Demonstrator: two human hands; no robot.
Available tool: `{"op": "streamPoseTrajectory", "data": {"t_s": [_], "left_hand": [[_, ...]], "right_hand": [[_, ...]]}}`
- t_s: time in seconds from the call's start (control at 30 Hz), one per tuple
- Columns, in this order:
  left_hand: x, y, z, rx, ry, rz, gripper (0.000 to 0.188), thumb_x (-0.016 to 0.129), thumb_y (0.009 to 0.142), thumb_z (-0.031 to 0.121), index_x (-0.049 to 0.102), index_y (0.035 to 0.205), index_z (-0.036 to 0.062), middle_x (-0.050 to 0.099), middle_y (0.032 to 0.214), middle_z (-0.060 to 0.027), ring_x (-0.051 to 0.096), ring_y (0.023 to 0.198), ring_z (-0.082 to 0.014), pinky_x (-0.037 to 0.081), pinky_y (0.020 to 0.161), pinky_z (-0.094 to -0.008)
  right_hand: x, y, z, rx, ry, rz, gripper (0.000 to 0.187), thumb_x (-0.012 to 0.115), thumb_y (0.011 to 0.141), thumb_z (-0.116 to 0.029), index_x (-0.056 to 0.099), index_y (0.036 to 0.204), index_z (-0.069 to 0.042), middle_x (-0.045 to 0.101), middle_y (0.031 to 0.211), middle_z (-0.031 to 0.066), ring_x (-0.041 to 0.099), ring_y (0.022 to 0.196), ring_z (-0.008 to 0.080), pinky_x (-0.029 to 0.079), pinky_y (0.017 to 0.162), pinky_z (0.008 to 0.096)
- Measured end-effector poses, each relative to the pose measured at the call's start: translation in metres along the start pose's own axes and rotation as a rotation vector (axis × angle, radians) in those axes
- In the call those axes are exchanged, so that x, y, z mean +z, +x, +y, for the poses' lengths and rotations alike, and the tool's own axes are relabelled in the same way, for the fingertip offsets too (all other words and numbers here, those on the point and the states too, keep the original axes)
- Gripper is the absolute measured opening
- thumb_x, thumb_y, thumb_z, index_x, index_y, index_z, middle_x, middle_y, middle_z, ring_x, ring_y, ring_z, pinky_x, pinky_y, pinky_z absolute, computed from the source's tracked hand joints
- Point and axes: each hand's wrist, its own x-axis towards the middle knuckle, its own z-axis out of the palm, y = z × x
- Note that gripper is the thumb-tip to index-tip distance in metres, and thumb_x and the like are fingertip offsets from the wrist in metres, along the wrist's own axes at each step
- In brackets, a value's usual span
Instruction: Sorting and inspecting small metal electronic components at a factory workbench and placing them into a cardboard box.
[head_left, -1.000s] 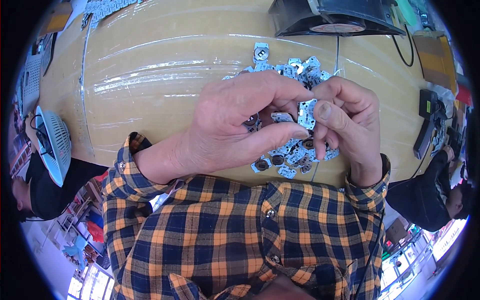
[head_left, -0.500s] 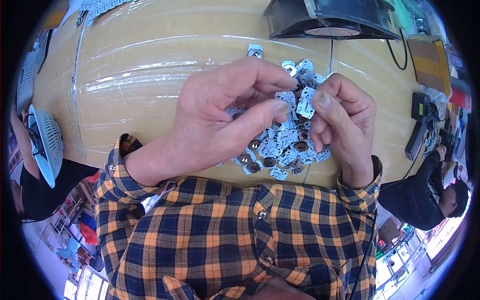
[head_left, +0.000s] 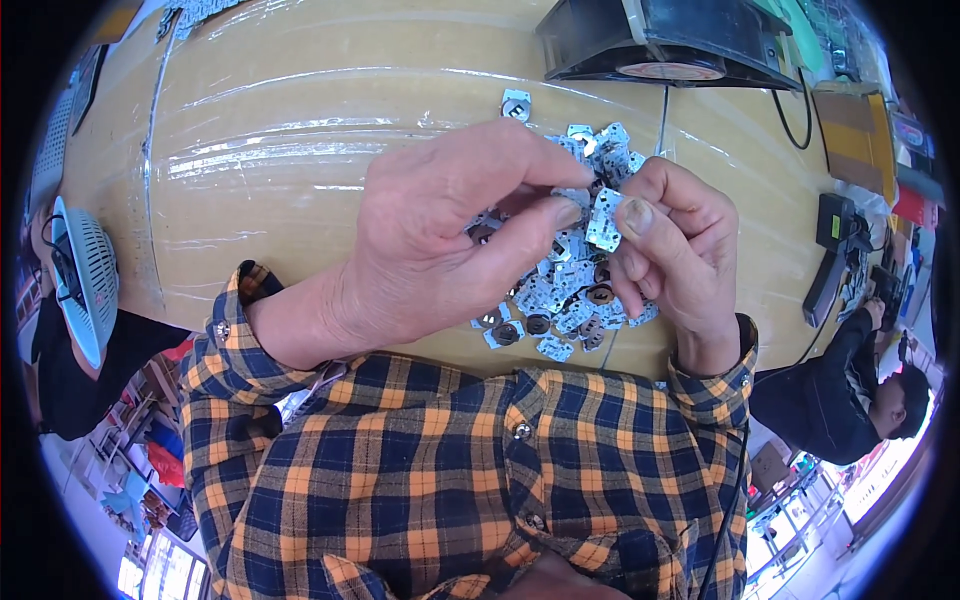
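My left hand (head_left: 450, 215) is curled over the pile from the left, thumb and forefinger closing on a small circuit board (head_left: 572, 200) partly covered by the fingers. My right hand (head_left: 680, 235) pinches another small pale circuit board (head_left: 604, 222) between thumb and bent fingers, its face dotted with dark holes. The two hands nearly meet, their boards side by side. Beneath them spreads a pile of similar small boards (head_left: 560, 285), several bearing round dark discs (head_left: 537, 324). One separate board (head_left: 515, 105) lies beyond my left hand. My hands hide part of the pile.
A black fan (head_left: 670, 45) stands at the far side of the film-covered table (head_left: 270, 200). A cardboard box (head_left: 850, 140) and a black device (head_left: 832, 220) are at the right. A pale blue basket (head_left: 88, 280) is at the left edge. Other people sit at both sides.
My right hand has shifted slightly left, bringing its board closer to my left fingertips. The left thumb and forefinger have drawn a little closer together.
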Motion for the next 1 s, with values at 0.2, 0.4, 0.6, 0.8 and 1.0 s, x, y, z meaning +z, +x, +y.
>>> {"op": "streamPoseTrajectory", "data": {"t_s": [0.2,0.4,0.6,0.8,1.0], "left_hand": [[-0.003,0.003,-0.002,0.113,0.016,-0.059,0.022,0.065,0.079,-0.01,0.066,0.099,-0.0019,0.067,0.081,-0.0091,0.063,0.07,-0.0127,0.046,0.059,-0.0241],[-0.007,0.005,0.003,0.069,-0.032,-0.114,0.022,0.066,0.078,-0.007,0.067,0.099,-0.0009,0.065,0.079,-0.0078,0.06,0.066,-0.0122,0.045,0.057,-0.0239],[-0.002,0.003,0.003,-0.07,-0.133,-0.123,0.035,0.069,0.079,-0.003,0.066,0.113,0.0013,0.064,0.08,-0.0068,0.057,0.063,-0.0105,0.044,0.055,-0.0224],[-0.001,0.004,-0.001,0.048,-0.011,-0.165,0.038,0.074,0.079,0.003,0.066,0.116,0.0032,0.064,0.081,-0.006,0.059,0.066,-0.0118,0.045,0.056,-0.0219],[0.0,0.005,-0.002,0.074,0.066,-0.147,0.037,0.074,0.079,0.005,0.065,0.115,0.0036,0.064,0.082,-0.0068,0.061,0.069,-0.0138,0.047,0.056,-0.0228]], "right_hand": [[0.003,-0.002,0.001,-0.018,0.014,0.019,0.018,0.058,0.095,-0.011,0.055,0.08,-0.001,0.052,0.055,0.0,0.045,0.037,0.004,0.033,0.036,0.0171],[0.002,-0.001,0.0,-0.057,-0.088,0.107,0.019,0.055,0.095,-0.014,0.051,0.082,0.0,0.044,0.052,-0.0017,0.037,0.035,0.0044,0.036,0.034,0.02],[0.011,-0.006,-0.001,-0.108,-0.201,0.072,0.022,0.058,0.095,-0.017,0.051,0.08,-0.001,0.046,0.052,-0.0019,0.045,0.038,0.0045,0.032,0.036,0.0179],[0.01,-0.005,-0.001,-0.104,-0.164,0.111,0.022,0.058,0.095,-0.016,0.052,0.079,-0.001,0.047,0.054,-0.0018,0.044,0.039,0.0042,0.033,0.037,0.0176],[0.008,-0.005,-0.001,-0.102,-0.205,0.092,0.021,0.057,0.095,-0.015,0.052,0.08,0.0,0.047,0.055,-0.0015,0.043,0.039,0.0042,0.032,0.036,0.0181]]}}
